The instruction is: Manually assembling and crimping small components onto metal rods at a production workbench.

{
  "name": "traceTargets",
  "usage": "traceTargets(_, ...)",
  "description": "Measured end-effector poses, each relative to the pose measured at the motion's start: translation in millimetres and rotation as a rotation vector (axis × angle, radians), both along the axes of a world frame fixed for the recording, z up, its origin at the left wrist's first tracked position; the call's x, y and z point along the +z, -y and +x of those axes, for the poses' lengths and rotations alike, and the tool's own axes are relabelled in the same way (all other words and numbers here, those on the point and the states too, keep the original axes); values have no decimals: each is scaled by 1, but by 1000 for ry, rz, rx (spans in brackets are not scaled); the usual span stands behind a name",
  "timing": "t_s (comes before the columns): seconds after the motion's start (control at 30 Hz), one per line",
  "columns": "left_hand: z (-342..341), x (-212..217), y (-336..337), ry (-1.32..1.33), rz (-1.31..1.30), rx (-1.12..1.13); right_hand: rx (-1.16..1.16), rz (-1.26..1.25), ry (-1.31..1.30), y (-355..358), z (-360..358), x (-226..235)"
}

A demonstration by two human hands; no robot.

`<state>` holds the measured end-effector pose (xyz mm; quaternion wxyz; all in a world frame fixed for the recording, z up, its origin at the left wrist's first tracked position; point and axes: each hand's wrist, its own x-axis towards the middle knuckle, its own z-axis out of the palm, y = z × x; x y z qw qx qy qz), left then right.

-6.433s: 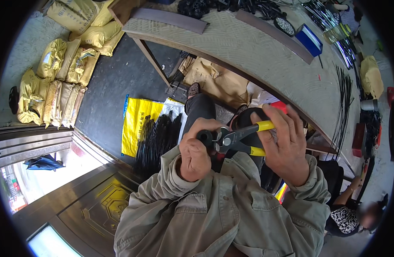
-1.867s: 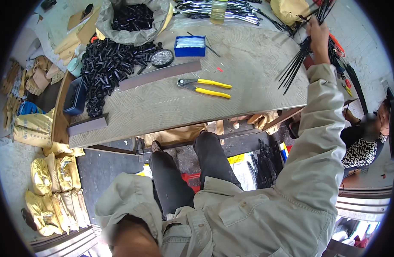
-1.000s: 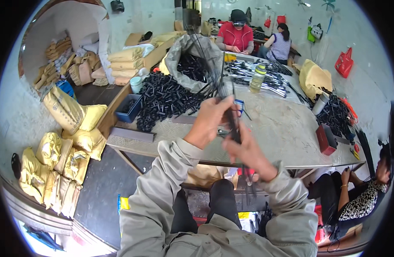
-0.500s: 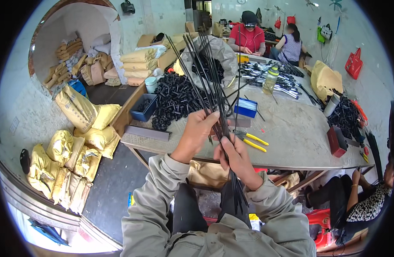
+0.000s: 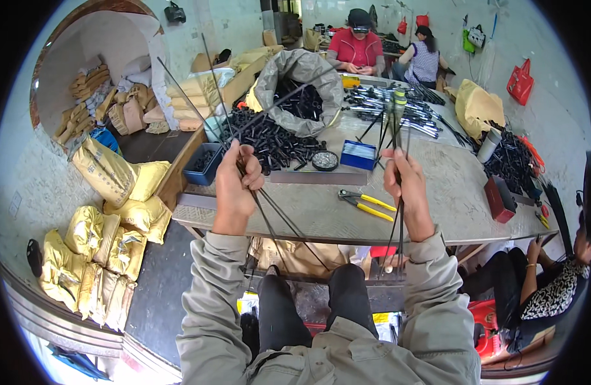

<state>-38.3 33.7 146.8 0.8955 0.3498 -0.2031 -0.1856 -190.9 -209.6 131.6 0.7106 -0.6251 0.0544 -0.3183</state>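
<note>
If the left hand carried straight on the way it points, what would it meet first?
Likely the heap of short black tubes on the table, ahead of the left hand, leaving aside the thin black rods in its grip. Its height is unclear; it might pass over.

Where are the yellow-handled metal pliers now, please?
In the head view, the yellow-handled metal pliers lie on the grey table, right of centre, nearer than the blue rectangular box, left of the right hand.

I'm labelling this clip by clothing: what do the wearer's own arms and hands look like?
Loose, wrinkled, greyish-khaki long sleeves end in cuffs near the wrists. The left hand and right hand are ungloved.
</note>
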Motion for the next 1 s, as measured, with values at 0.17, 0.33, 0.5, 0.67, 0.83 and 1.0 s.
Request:
traceTargets(0.17, -18, 8, 20, -30, 149, -213, 75, -90, -54, 2, 3, 4)
traceTargets(0.33, -31, -8, 60, 169, 283, -202, 108, -41, -147, -39, -1, 9)
traceTargets(0.5, -48, -12, 88, -58, 234, -170, 155, -383, -149, -63, -5, -17)
traceTargets(0.67, -49, -17, 84, 15, 180, -210, 94, -577, -157, -71, -19, -48)
traceTargets(0.83, -49, -13, 79, 121, 265, -181, 109, -226, -110, -78, -13, -53)
traceTargets(1.0, -46, -7, 70, 118, 227, -298, 34, -391, -92, -72, 5, -57)
